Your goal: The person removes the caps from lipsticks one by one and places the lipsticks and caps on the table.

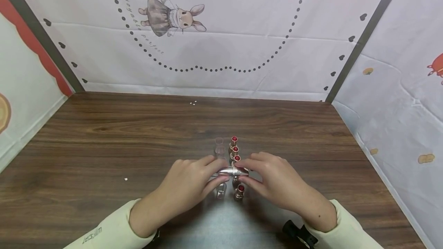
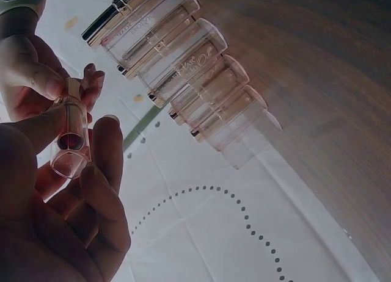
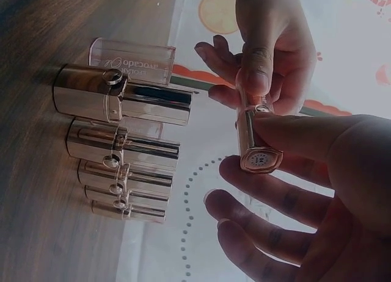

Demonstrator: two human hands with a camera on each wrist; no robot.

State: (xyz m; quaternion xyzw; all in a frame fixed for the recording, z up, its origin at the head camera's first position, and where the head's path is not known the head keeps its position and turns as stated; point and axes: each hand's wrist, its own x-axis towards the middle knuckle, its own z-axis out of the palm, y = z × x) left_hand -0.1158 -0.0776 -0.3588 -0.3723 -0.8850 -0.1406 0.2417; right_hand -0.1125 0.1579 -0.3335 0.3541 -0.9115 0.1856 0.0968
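Note:
Between my two hands lies a lipstick [image 1: 228,171] with a shiny metallic tube, held sideways above the table. My left hand [image 1: 190,181] pinches its clear cap [image 2: 70,164] end between thumb and fingers; a dark red tip shows inside the tube there. With thumb and index finger, my right hand [image 1: 277,178] grips the base, whose round label [image 3: 261,160] faces the right wrist camera. Uncapped lipsticks [image 3: 122,93] with red tips stand upright in a row under and around the held one. Left of them runs a row of clear caps [image 1: 220,191].
A brown wood-grain table [image 1: 138,126] carries everything. Small white bits [image 1: 194,103] lie near its back edge, and another white scrap [image 1: 126,179] is on the left. Printed cloth walls [image 1: 225,49] enclose the back and both sides.

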